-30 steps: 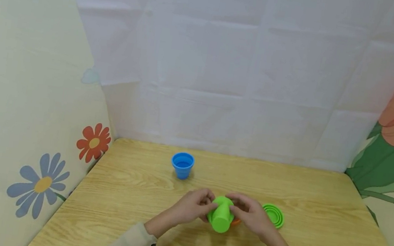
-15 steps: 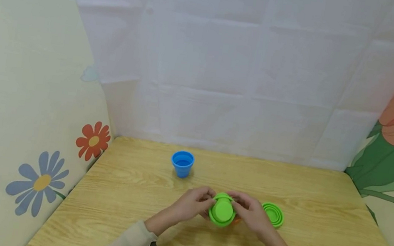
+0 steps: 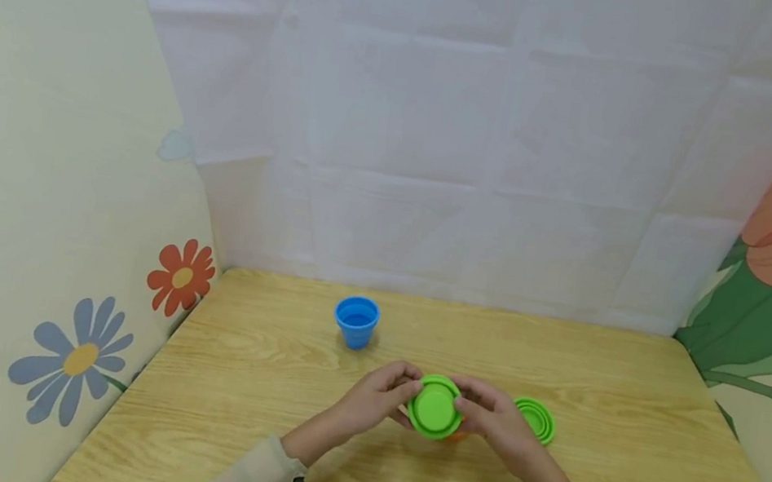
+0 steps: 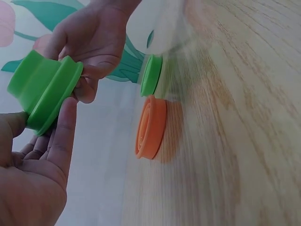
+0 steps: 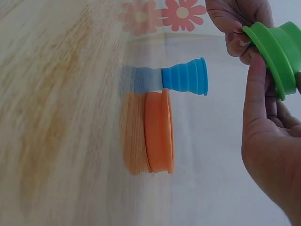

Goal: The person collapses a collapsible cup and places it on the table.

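Observation:
Above the table a green collapsible cup [image 3: 435,409] is held between both hands, its base turned towards the head camera. The left hand [image 3: 372,404] grips its left edge, thumb on the near face and fingers behind. On the opposite edge the right hand [image 3: 495,423] pinches it in the same way. In the left wrist view the cup's side [image 4: 44,89] still shows stepped rings, so it is partly folded. Below the hands, an orange collapsed cup [image 4: 153,128] sits on the table, mostly hidden in the head view.
Farther back on the left stands a blue collapsible cup [image 3: 355,323], extended and upright. Just right of the right hand lies a second green cup [image 3: 538,421], folded flat. A white cloth [image 3: 471,162] hangs behind the wooden table [image 3: 254,338].
The held green cup has gone from a long, stretched shape to a much shorter one, its base pushed in towards the rim. Both hands have stayed nearly in place.

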Action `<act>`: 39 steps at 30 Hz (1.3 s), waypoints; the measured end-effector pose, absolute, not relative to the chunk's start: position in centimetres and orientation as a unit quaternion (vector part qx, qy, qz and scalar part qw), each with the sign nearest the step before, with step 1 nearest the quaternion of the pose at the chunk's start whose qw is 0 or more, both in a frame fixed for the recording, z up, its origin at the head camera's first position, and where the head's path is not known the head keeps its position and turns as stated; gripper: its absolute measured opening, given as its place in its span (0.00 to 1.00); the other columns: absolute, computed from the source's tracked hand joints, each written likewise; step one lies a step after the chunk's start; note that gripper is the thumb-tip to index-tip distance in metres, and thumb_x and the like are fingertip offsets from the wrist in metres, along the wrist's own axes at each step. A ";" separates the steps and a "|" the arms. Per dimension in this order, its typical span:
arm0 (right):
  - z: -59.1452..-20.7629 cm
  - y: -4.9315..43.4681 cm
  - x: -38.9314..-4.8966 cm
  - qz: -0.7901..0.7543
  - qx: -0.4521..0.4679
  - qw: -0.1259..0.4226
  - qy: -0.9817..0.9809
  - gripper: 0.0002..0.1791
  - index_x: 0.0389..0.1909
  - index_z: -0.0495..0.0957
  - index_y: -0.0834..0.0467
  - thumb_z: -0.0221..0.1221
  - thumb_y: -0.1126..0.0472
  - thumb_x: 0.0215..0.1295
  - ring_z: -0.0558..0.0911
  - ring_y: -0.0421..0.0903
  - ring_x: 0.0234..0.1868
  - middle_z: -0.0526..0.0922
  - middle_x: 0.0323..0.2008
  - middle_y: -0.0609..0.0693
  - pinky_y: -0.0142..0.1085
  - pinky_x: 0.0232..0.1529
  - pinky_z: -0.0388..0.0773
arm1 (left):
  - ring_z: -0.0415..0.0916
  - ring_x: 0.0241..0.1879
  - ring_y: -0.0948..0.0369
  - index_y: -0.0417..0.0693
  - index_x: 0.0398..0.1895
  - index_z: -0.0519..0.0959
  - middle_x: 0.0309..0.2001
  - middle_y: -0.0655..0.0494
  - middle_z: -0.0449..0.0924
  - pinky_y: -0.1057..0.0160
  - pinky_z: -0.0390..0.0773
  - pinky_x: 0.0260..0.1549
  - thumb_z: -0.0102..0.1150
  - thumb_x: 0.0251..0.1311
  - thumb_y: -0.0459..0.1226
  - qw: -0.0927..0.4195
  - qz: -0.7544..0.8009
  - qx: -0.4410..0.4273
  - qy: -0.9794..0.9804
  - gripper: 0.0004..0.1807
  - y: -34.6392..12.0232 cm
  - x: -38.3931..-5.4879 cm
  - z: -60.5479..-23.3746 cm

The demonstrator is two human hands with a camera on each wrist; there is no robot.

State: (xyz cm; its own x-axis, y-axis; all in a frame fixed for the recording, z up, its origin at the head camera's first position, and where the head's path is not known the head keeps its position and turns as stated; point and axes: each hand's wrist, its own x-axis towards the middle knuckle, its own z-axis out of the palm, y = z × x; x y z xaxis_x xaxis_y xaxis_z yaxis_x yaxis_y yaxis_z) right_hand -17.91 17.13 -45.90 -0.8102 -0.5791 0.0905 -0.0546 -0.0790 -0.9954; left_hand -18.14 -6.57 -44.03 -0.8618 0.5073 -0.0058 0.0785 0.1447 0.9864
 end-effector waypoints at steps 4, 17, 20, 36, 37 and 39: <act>-45.9 17.2 -17.9 -0.691 -0.251 0.185 0.653 0.23 0.62 0.65 0.65 0.50 0.59 0.70 0.80 0.45 0.44 0.78 0.45 0.53 0.54 0.45 0.77 | 0.78 0.39 0.57 0.41 0.55 0.69 0.42 0.47 0.77 0.55 0.83 0.35 0.50 0.67 0.46 0.174 0.625 0.202 0.734 0.21 -6.7 -18.1 -44.0; -45.7 17.2 -17.8 -0.678 -0.248 0.185 0.667 0.22 0.62 0.66 0.63 0.50 0.60 0.70 0.80 0.47 0.45 0.79 0.46 0.53 0.59 0.46 0.75 | 0.78 0.40 0.58 0.42 0.56 0.71 0.42 0.48 0.77 0.51 0.82 0.35 0.51 0.66 0.43 0.190 0.626 0.223 0.723 0.20 -6.8 -17.9 -43.8; -45.6 17.1 -17.7 -0.674 -0.245 0.185 0.672 0.22 0.62 0.66 0.62 0.50 0.59 0.70 0.80 0.46 0.44 0.79 0.45 0.53 0.60 0.46 0.75 | 0.78 0.40 0.59 0.43 0.56 0.72 0.43 0.49 0.78 0.51 0.82 0.35 0.52 0.66 0.43 0.192 0.623 0.218 0.726 0.19 -6.8 -17.9 -43.7; -45.7 16.7 -17.5 -0.603 -0.257 0.122 0.746 0.17 0.53 0.74 0.57 0.56 0.56 0.66 0.76 0.44 0.41 0.79 0.42 0.53 0.38 0.40 0.78 | 0.77 0.35 0.59 0.42 0.47 0.74 0.36 0.51 0.76 0.49 0.82 0.36 0.56 0.63 0.42 0.182 0.580 0.217 0.764 0.15 -6.6 -17.9 -43.9; -45.6 16.6 -17.5 -0.593 -0.253 0.114 0.756 0.16 0.52 0.74 0.56 0.57 0.56 0.65 0.76 0.44 0.41 0.79 0.40 0.51 0.36 0.39 0.78 | 0.76 0.35 0.60 0.43 0.46 0.74 0.36 0.52 0.76 0.49 0.82 0.35 0.57 0.63 0.43 0.176 0.573 0.218 0.770 0.15 -6.6 -17.9 -44.0; -45.6 16.4 -17.4 -0.580 -0.242 0.104 0.771 0.15 0.50 0.75 0.56 0.58 0.57 0.65 0.76 0.43 0.40 0.80 0.38 0.50 0.34 0.39 0.77 | 0.76 0.34 0.60 0.44 0.44 0.75 0.34 0.52 0.76 0.50 0.82 0.34 0.57 0.62 0.43 0.163 0.560 0.221 0.782 0.14 -6.5 -17.9 -44.0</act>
